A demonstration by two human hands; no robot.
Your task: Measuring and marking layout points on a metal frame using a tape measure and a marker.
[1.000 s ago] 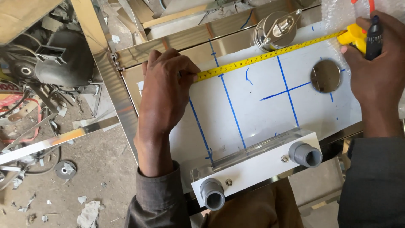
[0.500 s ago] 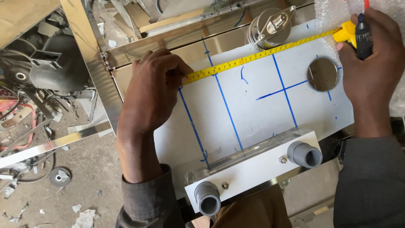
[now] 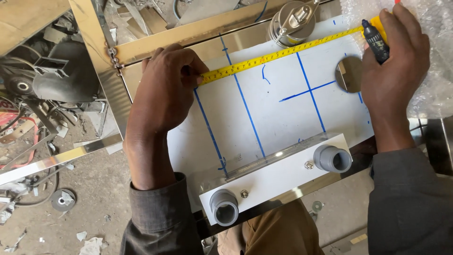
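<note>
My left hand [image 3: 165, 92] presses the free end of a yellow measuring tape [image 3: 278, 53] onto a white film-covered metal panel [image 3: 278, 118]. My right hand [image 3: 394, 71] holds the tape's yellow case at the panel's far right, with a dark marker pen [image 3: 376, 41] gripped between its fingers. The tape runs slanted across the panel's upper edge. Blue marker lines cross the panel, and a round hole [image 3: 349, 74] sits beside my right hand. Two grey pipe stubs [image 3: 224, 208] [image 3: 332, 158] stick out of the panel's near face.
A shiny round metal fitting [image 3: 292, 21] lies just beyond the tape. Bubble wrap [image 3: 434, 52] covers the far right. Polished steel strips [image 3: 56, 158], a grinding disc [image 3: 61, 198], black machine parts [image 3: 52, 75] and scraps litter the concrete floor on the left.
Both hands have kept the tape stretched across the panel. The view has shifted, so the panel now sits lower and more to the left in the picture.
</note>
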